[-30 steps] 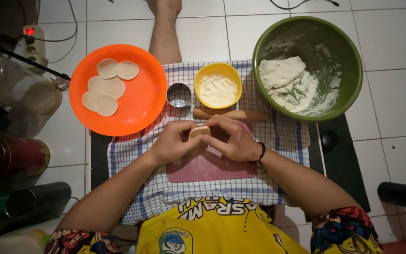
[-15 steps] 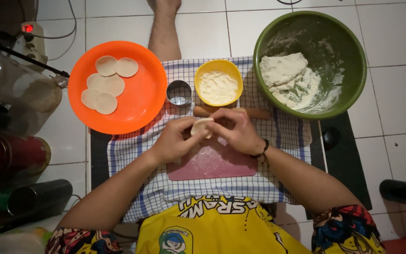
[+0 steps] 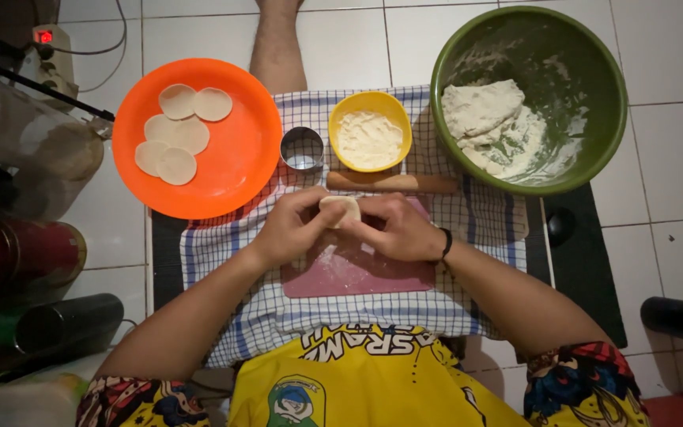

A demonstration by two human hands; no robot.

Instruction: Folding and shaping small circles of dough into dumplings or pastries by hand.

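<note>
Plate (image 3: 239, 170) with dough discs (image 3: 174, 134) left; ring cutter (image 3: 302, 149), flour bowl (image 3: 340, 111), rolling pin (image 3: 393, 183) centre on cloth (image 3: 484, 217); dough bowl (image 3: 594, 87) right; board (image 3: 357, 273) nearest.

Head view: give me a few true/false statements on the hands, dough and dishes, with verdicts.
1. Both hands, left hand and right hand, hold one small dough piece. True.
2. The orange plate is bare. False: five flat dough rounds lie on it.
3. The rolling pin lies between the yellow bowl and the hands. True.
4. The green bowl holds water only. False: it holds a dough lump.
</note>
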